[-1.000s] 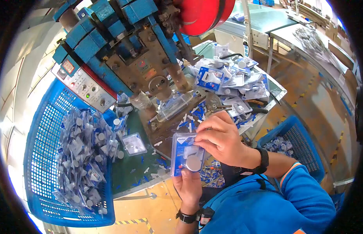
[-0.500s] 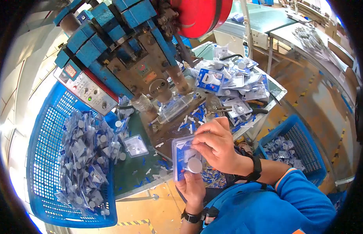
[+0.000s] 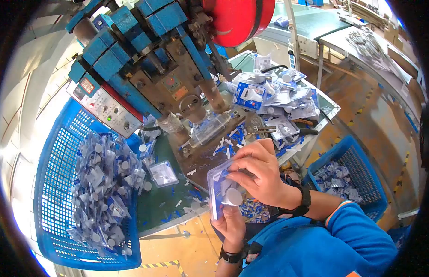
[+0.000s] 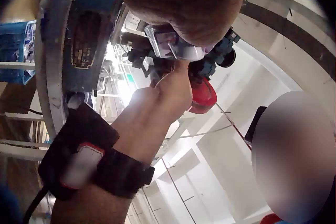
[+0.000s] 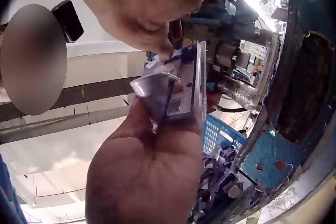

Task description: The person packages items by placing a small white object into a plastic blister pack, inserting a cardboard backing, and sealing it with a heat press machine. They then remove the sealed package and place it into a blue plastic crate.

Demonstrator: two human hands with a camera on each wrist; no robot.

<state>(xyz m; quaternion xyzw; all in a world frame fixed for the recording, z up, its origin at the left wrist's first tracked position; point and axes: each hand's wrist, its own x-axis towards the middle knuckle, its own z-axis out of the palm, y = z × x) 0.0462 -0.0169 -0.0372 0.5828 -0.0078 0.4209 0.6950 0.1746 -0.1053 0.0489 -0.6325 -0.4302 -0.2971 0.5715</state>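
A clear blister pack (image 3: 217, 187) with a blue printed card and a round white bulge is held upright in front of the person. My left hand (image 3: 230, 226) pinches its lower edge, thumb in front beside the bulge. At the upper right edge, my right hand (image 3: 258, 173) pinches the pack between thumb and fingertips. In the right wrist view the pack (image 5: 184, 85) shows its card and clear rim between both hands. The left wrist view catches only part of the pack (image 4: 165, 43) below the near hand; the left fingers are mostly hidden there.
A blue press machine (image 3: 177, 78) stands ahead. A large blue basket (image 3: 44, 203) full of packs is left, a smaller blue basket (image 3: 369, 180) right. Packs (image 3: 279, 92) lie heaped on the bench, with one loose pack (image 3: 163, 174) and small scraps (image 3: 223, 147) about.
The pack has turned more edge-on in both hands and shifted slightly right. Both hands have kept their pinch on it.
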